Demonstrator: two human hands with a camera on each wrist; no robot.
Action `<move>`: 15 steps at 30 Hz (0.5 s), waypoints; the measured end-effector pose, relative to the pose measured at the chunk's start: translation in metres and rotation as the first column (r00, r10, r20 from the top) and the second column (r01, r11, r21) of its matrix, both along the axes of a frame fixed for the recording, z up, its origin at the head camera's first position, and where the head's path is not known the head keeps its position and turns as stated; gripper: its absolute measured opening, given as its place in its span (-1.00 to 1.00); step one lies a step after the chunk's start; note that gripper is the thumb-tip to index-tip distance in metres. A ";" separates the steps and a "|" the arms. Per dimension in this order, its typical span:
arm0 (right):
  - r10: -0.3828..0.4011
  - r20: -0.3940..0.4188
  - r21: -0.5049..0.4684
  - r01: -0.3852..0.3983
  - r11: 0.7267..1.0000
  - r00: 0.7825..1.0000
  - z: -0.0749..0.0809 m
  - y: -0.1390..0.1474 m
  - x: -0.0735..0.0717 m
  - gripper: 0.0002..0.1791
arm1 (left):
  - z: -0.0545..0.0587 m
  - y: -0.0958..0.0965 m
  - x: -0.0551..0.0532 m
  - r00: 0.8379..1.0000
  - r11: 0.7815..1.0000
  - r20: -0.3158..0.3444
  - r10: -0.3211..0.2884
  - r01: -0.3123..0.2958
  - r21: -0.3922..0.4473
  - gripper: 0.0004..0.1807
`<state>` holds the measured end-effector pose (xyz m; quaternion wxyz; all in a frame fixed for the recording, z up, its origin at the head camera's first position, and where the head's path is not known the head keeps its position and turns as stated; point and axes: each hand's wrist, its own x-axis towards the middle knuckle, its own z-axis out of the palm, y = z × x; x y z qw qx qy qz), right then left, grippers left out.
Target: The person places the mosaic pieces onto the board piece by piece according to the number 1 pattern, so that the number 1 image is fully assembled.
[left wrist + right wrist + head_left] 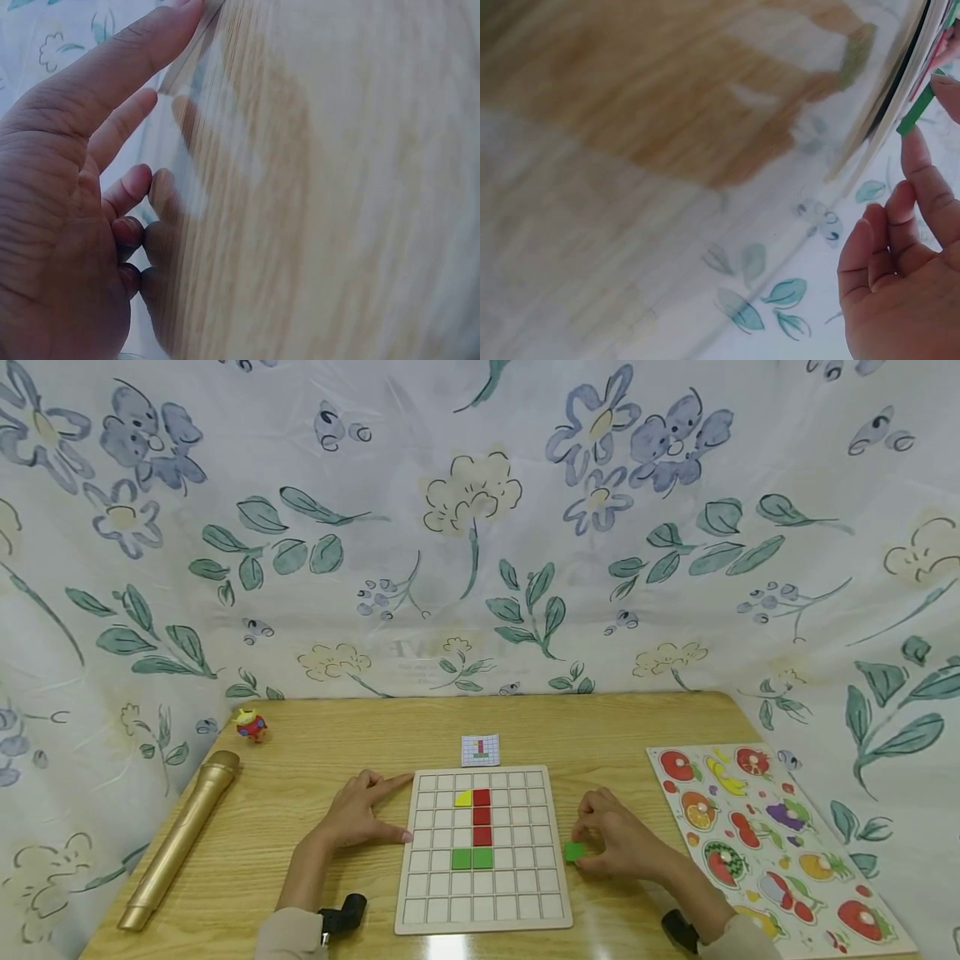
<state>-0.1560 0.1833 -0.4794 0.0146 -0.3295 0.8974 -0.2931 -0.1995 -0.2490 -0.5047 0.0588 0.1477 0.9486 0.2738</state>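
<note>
A square wooden grid board [517, 885] lies on the table. Three red squares [482, 816] form a column on it, with a yellow piece [463, 798] left of the top one. Two green squares [462, 858] sit side by side below. My left hand [354, 810] rests at the board's left edge, thumb and index finger spread and touching it. Just off the right edge, my right hand [618, 837] pinches a green square tile [573, 851] between thumb and index finger; the right wrist view shows this green tile [917, 109] edge-on.
Behind the board lies a small pattern card [480, 750]. A fruit puzzle board [776, 852] is at the right. On the left are a gold microphone [180, 839] and a small toy figure [250, 725]. A floral curtain [480, 568] hangs behind the wooden table [600, 727].
</note>
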 end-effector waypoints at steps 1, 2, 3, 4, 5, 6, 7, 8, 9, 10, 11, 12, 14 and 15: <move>0.002 -0.003 -0.001 -0.002 1.000 1.000 0.000 -0.001 0.000 -0.78 | 0.000 0.000 0.000 1.000 1.000 0.000 0.000 0.000 0.003 0.05; 0.004 -0.006 -0.001 -0.004 1.000 1.000 0.000 -0.002 0.000 -0.78 | 0.000 0.000 0.000 1.000 1.000 0.001 0.000 0.000 0.006 0.05; 0.006 -0.008 -0.002 -0.006 1.000 1.000 0.001 -0.003 0.000 -0.78 | 0.000 0.000 0.000 1.000 1.000 0.002 0.001 -0.001 0.010 0.05; 0.007 -0.005 -0.004 -0.007 1.000 1.000 0.001 -0.004 -0.001 -0.78 | 0.000 0.000 0.000 1.000 1.000 0.004 0.002 -0.002 0.011 0.05; 0.009 -0.003 -0.006 -0.009 1.000 1.000 0.001 -0.005 -0.001 -0.78 | 0.000 0.000 0.000 1.000 1.000 0.004 0.003 -0.003 0.012 0.05; 0.011 -0.001 -0.010 -0.011 1.000 1.000 0.001 -0.006 -0.001 -0.78 | 0.001 0.000 0.000 1.000 1.000 0.000 0.001 -0.001 0.011 0.05; 0.014 -0.001 -0.012 -0.014 1.000 1.000 0.002 -0.007 -0.002 -0.78 | 0.001 0.000 0.000 1.000 1.000 0.002 0.001 -0.001 0.011 0.05; 0.017 0.001 -0.015 -0.017 1.000 1.000 0.002 -0.008 -0.002 -0.79 | 0.001 0.000 0.000 1.000 1.000 0.000 0.002 -0.002 0.010 0.05; 0.020 0.003 -0.018 -0.020 1.000 1.000 0.002 -0.009 -0.002 -0.79 | 0.001 0.000 0.000 1.000 1.000 -0.001 0.003 -0.003 0.009 0.05; 0.022 0.005 -0.019 -0.022 1.000 1.000 0.003 -0.010 -0.003 -0.79 | 0.001 0.000 0.000 1.000 1.000 0.000 0.003 -0.003 0.006 0.05; 0.026 0.004 -0.020 -0.025 0.999 1.000 0.003 -0.011 -0.003 -0.79 | 0.001 0.000 0.000 1.000 1.000 -0.001 0.002 -0.002 0.003 0.05; 0.029 0.005 -0.018 -0.029 0.999 1.000 0.003 -0.012 -0.004 -0.79 | 0.001 0.000 0.000 1.000 1.000 -0.002 0.000 0.000 0.001 0.05; 0.034 0.008 -0.012 -0.034 0.999 0.999 0.004 -0.015 -0.005 -0.80 | 0.001 0.000 0.000 1.000 1.000 0.001 0.003 -0.003 -0.003 0.05; 0.034 0.008 -0.008 -0.034 0.999 0.999 0.004 -0.016 -0.005 -0.79 | 0.000 0.000 0.000 1.000 1.000 0.002 0.002 -0.002 -0.004 0.06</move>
